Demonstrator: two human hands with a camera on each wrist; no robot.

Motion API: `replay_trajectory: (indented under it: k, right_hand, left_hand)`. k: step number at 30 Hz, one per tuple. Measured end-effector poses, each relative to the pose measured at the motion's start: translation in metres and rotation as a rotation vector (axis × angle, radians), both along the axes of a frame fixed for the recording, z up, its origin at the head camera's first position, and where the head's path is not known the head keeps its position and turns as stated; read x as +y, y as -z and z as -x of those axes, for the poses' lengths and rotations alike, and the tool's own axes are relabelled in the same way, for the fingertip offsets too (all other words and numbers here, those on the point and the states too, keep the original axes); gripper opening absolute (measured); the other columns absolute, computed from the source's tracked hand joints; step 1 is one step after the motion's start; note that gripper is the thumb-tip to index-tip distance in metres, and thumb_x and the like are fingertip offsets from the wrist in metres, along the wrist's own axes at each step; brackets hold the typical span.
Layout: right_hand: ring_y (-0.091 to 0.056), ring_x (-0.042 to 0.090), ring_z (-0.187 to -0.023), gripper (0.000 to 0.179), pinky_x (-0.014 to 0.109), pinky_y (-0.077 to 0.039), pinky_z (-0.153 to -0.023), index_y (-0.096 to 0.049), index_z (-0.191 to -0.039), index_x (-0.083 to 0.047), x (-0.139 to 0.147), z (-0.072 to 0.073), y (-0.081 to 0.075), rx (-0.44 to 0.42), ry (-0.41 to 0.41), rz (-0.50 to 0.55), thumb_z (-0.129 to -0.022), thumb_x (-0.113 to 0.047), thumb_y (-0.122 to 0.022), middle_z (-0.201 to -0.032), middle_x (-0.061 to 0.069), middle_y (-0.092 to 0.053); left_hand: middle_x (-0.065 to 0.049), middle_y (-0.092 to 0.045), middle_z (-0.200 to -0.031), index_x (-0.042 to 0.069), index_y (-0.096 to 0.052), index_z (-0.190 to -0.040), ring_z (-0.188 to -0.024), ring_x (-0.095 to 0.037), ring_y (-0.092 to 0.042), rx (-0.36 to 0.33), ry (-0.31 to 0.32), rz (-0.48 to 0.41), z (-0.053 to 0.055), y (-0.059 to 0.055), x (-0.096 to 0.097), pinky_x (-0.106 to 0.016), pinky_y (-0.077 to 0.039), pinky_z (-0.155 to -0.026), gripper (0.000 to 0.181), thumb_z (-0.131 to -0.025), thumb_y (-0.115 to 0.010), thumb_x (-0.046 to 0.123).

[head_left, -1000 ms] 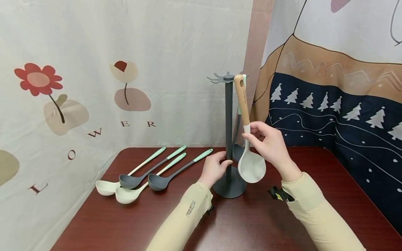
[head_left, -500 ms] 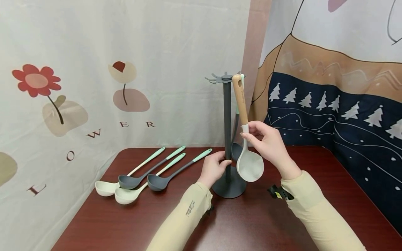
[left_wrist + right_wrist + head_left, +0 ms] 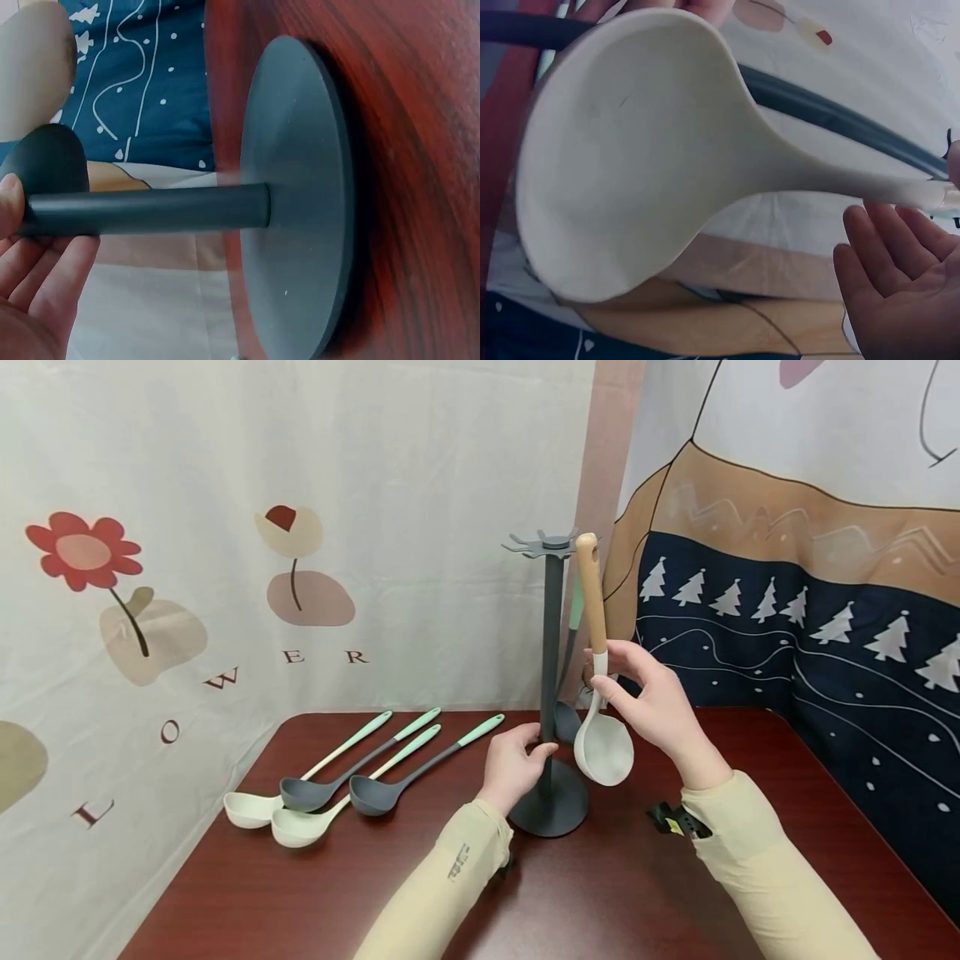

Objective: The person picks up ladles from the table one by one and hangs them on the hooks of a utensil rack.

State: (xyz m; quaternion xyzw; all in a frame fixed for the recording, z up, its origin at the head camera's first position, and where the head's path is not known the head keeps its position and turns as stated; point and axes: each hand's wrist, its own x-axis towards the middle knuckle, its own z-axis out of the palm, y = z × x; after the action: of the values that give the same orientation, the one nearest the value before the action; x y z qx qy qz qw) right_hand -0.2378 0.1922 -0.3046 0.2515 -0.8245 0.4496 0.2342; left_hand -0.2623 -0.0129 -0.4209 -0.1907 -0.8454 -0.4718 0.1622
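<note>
Held ladle's handle [image 3: 592, 593]: smooth, wood-like. Bowl [image 3: 606, 750]: smooth, matt, plastic-like. Stand [image 3: 552, 635]: smooth, satin-matt. Tabletop [image 3: 600, 893]: glossy, wood-grained. Backdrop [image 3: 435, 460]: creased, matt cloth.

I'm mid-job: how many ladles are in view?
6: two white ladles and two gray ladles lie on the table, left of the utensil stand; one wooden-handled ladle, in the grip of the right hand; one partly hidden gray ladle, at the stand's far side.

Right fingers [image 3: 630, 658] above left fingers [image 3: 67, 274]
</note>
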Motion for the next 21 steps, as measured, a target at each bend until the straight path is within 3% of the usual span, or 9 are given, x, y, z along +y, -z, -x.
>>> replay_trajectory:
  k: [9,14,21]
  right_hand:
    - [-0.041,0.032,-0.137,0.055,0.058,-0.03,-0.11,-0.044,-0.148,-0.008,0.021,0.002,0.012,-0.024,0.087,-0.008,-0.097,-0.018,-0.063,-0.148,0.013,-0.047]
    - [-0.031,0.036,-0.142,0.065,0.064,-0.023,-0.111,-0.035,-0.154,-0.01,0.03,0.003,0.023,-0.068,0.122,-0.026,-0.097,-0.027,-0.063,-0.156,0.014,-0.036]
    - [-0.026,0.041,-0.143,0.076,0.069,-0.02,-0.109,-0.025,-0.158,-0.011,0.038,0.005,0.036,-0.112,0.161,-0.06,-0.096,-0.031,-0.064,-0.158,0.017,-0.029]
  left_hand:
    - [0.004,-0.074,-0.088,0.015,-0.076,-0.1,-0.077,-0.01,-0.068,0.097,-0.062,-0.039,-0.004,-0.004,0.002,-0.025,-0.054,-0.066,0.012,-0.088,-0.076,0.015]
    - [0.004,-0.074,-0.088,0.014,-0.076,-0.099,-0.074,-0.01,-0.066,0.154,-0.127,-0.049,-0.004,-0.006,0.003,-0.025,-0.052,-0.063,0.012,-0.087,-0.077,0.017]
    - [0.004,-0.074,-0.086,0.015,-0.076,-0.096,-0.073,-0.011,-0.067,0.176,-0.218,-0.071,-0.002,-0.005,0.005,-0.026,-0.053,-0.063,0.012,-0.085,-0.079,0.017]
